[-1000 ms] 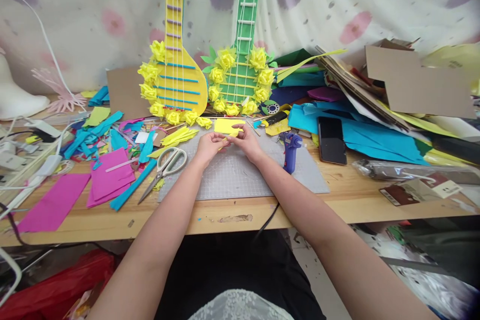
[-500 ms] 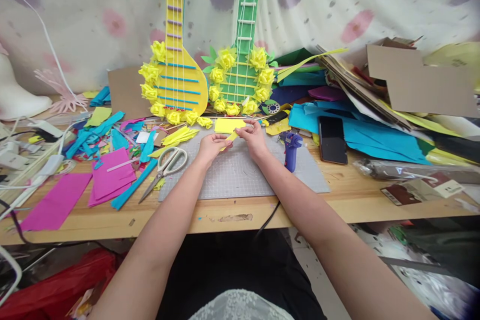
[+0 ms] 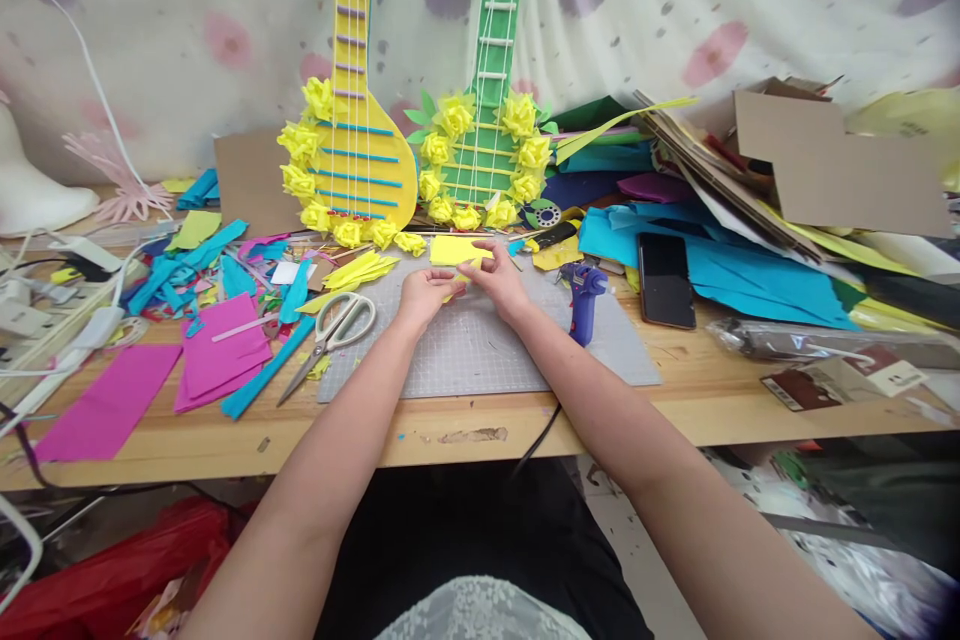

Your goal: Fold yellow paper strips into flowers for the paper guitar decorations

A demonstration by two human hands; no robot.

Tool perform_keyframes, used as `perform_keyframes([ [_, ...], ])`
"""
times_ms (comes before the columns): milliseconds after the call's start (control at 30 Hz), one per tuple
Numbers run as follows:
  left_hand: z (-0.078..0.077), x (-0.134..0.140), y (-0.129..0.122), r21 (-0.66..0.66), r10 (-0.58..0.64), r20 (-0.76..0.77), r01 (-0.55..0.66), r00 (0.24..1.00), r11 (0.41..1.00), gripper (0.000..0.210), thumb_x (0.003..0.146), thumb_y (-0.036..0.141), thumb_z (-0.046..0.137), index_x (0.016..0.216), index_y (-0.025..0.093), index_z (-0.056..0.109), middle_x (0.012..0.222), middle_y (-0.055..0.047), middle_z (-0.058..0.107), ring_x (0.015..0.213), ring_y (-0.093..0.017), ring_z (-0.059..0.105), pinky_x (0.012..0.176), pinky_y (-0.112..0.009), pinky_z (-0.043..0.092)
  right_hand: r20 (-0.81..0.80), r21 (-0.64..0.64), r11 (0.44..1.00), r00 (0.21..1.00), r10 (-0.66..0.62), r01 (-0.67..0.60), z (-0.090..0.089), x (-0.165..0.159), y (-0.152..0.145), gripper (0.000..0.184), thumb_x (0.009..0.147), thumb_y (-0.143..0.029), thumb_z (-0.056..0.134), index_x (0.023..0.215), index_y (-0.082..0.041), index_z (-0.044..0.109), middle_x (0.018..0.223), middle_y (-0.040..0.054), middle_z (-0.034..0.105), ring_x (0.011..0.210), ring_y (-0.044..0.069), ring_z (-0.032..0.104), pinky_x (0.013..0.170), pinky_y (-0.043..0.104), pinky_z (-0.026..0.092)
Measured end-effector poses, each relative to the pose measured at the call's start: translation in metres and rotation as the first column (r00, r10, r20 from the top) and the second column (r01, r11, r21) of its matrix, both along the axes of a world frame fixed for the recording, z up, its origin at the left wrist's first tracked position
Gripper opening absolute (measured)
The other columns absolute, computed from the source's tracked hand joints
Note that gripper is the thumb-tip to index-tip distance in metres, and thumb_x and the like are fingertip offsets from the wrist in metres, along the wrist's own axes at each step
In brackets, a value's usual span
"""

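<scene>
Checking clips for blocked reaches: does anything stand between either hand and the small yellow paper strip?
Nothing visible does: the left hand and right hand both grip the yellow strip. The scissors lie to their left, the glue gun to their right.

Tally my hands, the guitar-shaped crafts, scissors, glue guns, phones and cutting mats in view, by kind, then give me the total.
Hands: 2, left hand and right hand, with yellow paper at the fingers
Guitar-shaped crafts: 2, yellow guitar and green guitar
Scissors: 1 pair
Glue gun: 1
Phone: 1
Cutting mat: 1
Total: 8
</scene>
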State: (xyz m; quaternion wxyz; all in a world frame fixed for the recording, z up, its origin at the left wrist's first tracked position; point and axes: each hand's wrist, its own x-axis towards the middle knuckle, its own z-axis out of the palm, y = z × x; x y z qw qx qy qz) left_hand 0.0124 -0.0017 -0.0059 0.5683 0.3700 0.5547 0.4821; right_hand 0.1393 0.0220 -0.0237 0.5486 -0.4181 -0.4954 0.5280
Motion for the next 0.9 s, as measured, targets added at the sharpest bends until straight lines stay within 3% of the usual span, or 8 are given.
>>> perform_keyframes([
  [100, 0.0, 0.002, -0.001, -0.001, -0.007, -0.002, 0.007, 1.0, 1.0, 0.029, 0.051, 0.009, 0.078, 0.071, 0.013, 0.056, 0.054, 0.0, 0.065, 0.054, -0.012, 0.063, 0.064, -0.025, 0.049, 0.01, -0.036, 0.999, 0.999, 0.031, -0.031, -0.001, -0.001, 0.0, 0.064, 0.048, -0.038, 0.078, 0.099, -0.023, 0.043, 0.066, -0.0064, 0.06, 0.06, 0.013, 0.058, 0.063, 0.03, 0.046],
  [233, 0.0, 0.002, -0.001, -0.018, -0.012, 0.001, 0.012, 1.0, 1.0, 0.025, 0.055, 0.005, 0.074, 0.069, 0.013, 0.055, 0.051, 0.001, 0.064, 0.053, -0.011, 0.063, 0.064, -0.025, 0.05, 0.033, -0.044, 0.994, 0.995, -0.096, 0.097, -0.001, 0.008, 0.006, 0.059, 0.048, -0.037, 0.077, 0.096, -0.021, 0.046, 0.061, -0.0058, 0.058, 0.063, 0.014, 0.058, 0.065, 0.029, 0.045],
  [400, 0.0, 0.002, 0.0, -0.004, 0.003, -0.01, -0.003, 1.0, 1.0, 0.029, 0.054, 0.008, 0.075, 0.069, 0.015, 0.051, 0.053, 0.002, 0.064, 0.054, -0.012, 0.064, 0.062, -0.026, 0.051, -0.051, -0.069, 0.984, 0.985, -0.165, 0.162, 0.004, 0.019, 0.008, 0.054, 0.056, -0.045, 0.071, 0.099, -0.022, 0.047, 0.08, 0.0016, 0.066, 0.077, 0.015, 0.062, 0.069, 0.029, 0.046],
  [500, -0.002, 0.001, 0.0, 0.013, 0.033, -0.016, -0.033, 0.999, 0.999, 0.038, 0.053, 0.011, 0.078, 0.072, 0.017, 0.046, 0.053, 0.003, 0.064, 0.055, -0.014, 0.065, 0.061, -0.027, 0.051, -0.127, -0.128, 0.987, 0.986, -0.111, 0.095, 0.004, 0.019, 0.004, 0.056, 0.057, -0.046, 0.072, 0.102, -0.024, 0.045, 0.085, 0.0003, 0.066, 0.078, 0.014, 0.062, 0.07, 0.028, 0.047],
  [567, -0.002, 0.001, 0.0, 0.022, 0.022, -0.026, -0.022, 0.999, 1.0, 0.041, 0.052, 0.013, 0.079, 0.073, 0.018, 0.044, 0.054, 0.002, 0.064, 0.056, -0.015, 0.065, 0.062, -0.027, 0.051, -0.087, -0.155, 0.988, 0.996, -0.022, 0.008, 0.002, 0.015, 0.003, 0.06, 0.051, -0.041, 0.076, 0.1, -0.024, 0.046, 0.073, -0.0033, 0.063, 0.068, 0.012, 0.06, 0.068, 0.028, 0.047],
  [700, 0.002, -0.003, -0.001, 0.034, -0.053, -0.033, 0.054, 0.998, 0.998, 0.042, 0.05, 0.021, 0.081, 0.074, 0.017, 0.047, 0.059, 0.001, 0.064, 0.062, -0.014, 0.065, 0.063, -0.026, 0.05, 0.039, -0.08, 0.997, 0.999, -0.013, 0.016, -0.002, 0.008, 0.003, 0.058, 0.047, -0.037, 0.078, 0.093, -0.023, 0.047, 0.053, -0.0113, 0.047, 0.054, 0.01, 0.052, 0.061, 0.027, 0.044],
  [900, 0.002, -0.01, 0.002, 0.106, -0.091, -0.033, 0.094, 0.995, 0.99, 0.028, 0.059, 0.037, 0.074, 0.07, 0.017, 0.058, 0.074, -0.001, 0.066, 0.067, -0.014, 0.062, 0.062, -0.027, 0.05, 0.088, 0.022, 1.0, 0.996, -0.021, 0.019, -0.001, 0.006, 0.003, 0.051, 0.054, -0.039, 0.073, 0.093, -0.023, 0.044, 0.055, -0.0106, 0.05, 0.055, 0.01, 0.051, 0.058, 0.025, 0.04],
])
